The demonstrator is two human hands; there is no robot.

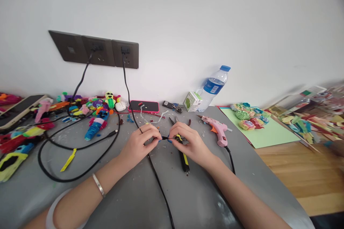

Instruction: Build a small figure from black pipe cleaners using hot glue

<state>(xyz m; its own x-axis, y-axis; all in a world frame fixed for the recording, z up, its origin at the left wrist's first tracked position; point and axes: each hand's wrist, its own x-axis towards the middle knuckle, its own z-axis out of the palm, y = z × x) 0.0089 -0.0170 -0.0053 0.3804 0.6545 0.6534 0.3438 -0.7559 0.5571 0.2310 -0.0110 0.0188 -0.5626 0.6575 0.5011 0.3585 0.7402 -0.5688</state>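
Observation:
Above the grey table [120, 200], my left hand [141, 145] and my right hand [191, 145] face each other with fingers pinched. Between the fingertips is a small, dark, fuzzy-looking piece [165, 138], gripped from both sides. Blue shows at the fingertips, and I cannot tell whether it belongs to the piece. Pliers [184, 160] with black and yellow handles lie under my right hand, partly covered by it. A black cable [157, 180] passes beneath my left hand. To the right lies a pink glue gun [220, 132], with its cord running toward my right forearm.
Colourful fuzzy figures [97, 123] and a looped black cable [77, 179] crowd the left side. Behind my hands are a pink-edged phone [144, 106], keys [176, 108], a small box [192, 101] and a tilted water bottle [213, 89]. Crumpled paper flowers [251, 114] sit on green paper [274, 134].

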